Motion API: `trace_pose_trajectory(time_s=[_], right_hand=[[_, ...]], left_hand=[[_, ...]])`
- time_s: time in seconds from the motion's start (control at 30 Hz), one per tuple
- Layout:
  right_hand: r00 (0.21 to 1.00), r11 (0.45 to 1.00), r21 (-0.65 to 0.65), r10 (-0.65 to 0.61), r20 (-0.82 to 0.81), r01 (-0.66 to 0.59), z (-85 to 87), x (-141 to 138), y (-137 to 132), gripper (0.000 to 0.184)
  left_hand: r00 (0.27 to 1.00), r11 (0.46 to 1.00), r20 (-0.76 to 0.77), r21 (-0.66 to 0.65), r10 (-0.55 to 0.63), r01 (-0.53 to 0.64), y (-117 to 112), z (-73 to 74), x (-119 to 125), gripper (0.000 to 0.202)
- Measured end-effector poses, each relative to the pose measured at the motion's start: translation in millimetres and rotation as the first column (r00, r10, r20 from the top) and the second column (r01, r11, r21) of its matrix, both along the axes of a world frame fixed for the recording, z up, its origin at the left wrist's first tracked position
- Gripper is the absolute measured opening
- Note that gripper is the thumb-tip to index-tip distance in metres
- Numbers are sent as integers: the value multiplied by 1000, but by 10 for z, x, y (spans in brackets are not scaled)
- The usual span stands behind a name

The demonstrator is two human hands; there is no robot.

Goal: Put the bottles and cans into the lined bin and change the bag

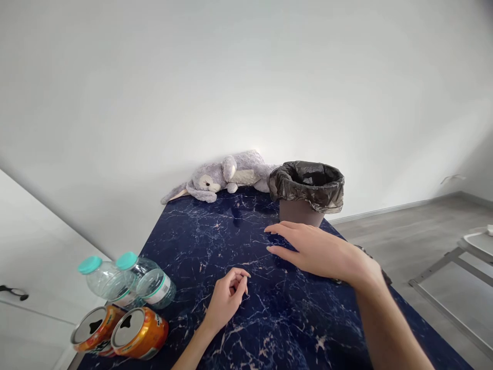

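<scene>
Right hand (321,252) over desk (188,226) at 2 o'clock from its middle, palm down, fingers stretched out and released, thumb parted; bin (296,209) just beyond it at 1 o'clock, lined with dark bag (281,185) folded over rim, base hidden by that hand; dark item (386,277) behind right wrist, mostly covered, can't tell what; left hand (227,298) near middle, toward 7, fingers loosely curled, can't tell if they grasp anything; two clear bottles (157,290), teal caps on, upright at 9 o'clock; two orange cans (144,334), opened, upright at 8, just beside bottles; plush rabbit (215,177) lies on its side along far edge, between 11 and 12, against wall (246,77).
</scene>
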State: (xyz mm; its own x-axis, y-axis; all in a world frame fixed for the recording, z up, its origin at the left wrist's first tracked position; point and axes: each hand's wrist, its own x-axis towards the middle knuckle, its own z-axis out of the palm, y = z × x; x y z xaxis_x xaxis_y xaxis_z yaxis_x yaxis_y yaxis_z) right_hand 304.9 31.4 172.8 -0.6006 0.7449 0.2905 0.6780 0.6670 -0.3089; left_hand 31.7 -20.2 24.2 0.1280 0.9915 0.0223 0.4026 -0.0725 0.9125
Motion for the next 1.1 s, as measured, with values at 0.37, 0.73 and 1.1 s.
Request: trace_pose_trajectory(time_s=[0.37,0.73,1.1], right_hand=[[998,998,38,-58,21,58,43,264,-14,48],[991,963,-257,-49,120,79,277,228,-134,65],[990,956,-287,-17,140,57,267,168,-128,64]], left_hand=[[1000,999,-17,-27,-20,19,2,1,-12,35],[1000,999,9,-45,-11,11,-27,56,18,35],[1000,999,2,-31,-14,14,-42,64,22,34]])
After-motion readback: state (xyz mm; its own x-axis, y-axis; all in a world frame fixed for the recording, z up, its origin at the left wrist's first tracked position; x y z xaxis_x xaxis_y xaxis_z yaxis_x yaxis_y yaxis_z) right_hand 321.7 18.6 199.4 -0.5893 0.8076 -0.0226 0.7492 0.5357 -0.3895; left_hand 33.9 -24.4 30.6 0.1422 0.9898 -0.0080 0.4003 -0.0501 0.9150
